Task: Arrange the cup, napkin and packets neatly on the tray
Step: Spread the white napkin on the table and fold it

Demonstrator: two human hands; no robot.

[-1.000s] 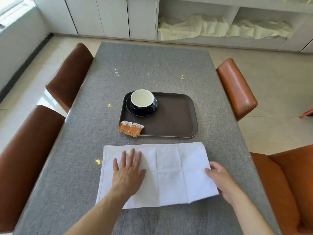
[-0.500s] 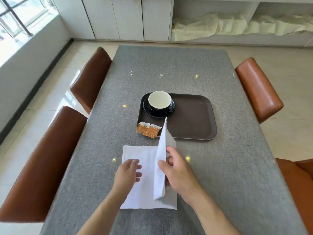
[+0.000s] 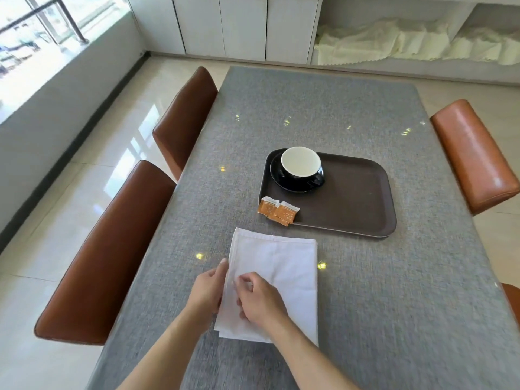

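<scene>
A white napkin [image 3: 284,271] lies folded in half on the grey table, near me. My left hand [image 3: 208,288] rests at its left edge and my right hand [image 3: 260,299] presses on its left part with fingers curled at the edge. Beyond it sits a dark brown tray [image 3: 351,204]. In the tray's far left corner stands a black cup [image 3: 301,167] with a white inside, on a black saucer [image 3: 284,182]. Two orange packets [image 3: 277,211] lie over the tray's near left corner, partly off its rim.
The grey table [image 3: 337,114] runs away from me. Two brown chairs [image 3: 112,249] stand along its left side and an orange-brown chair [image 3: 475,153] at its right. White cupboards and a shelf with pale cloth [image 3: 394,43] fill the far wall.
The napkin was spread wide, then my right hand lifted its right half over to the left. Now it lies folded flat and both hands are at its left edge.
</scene>
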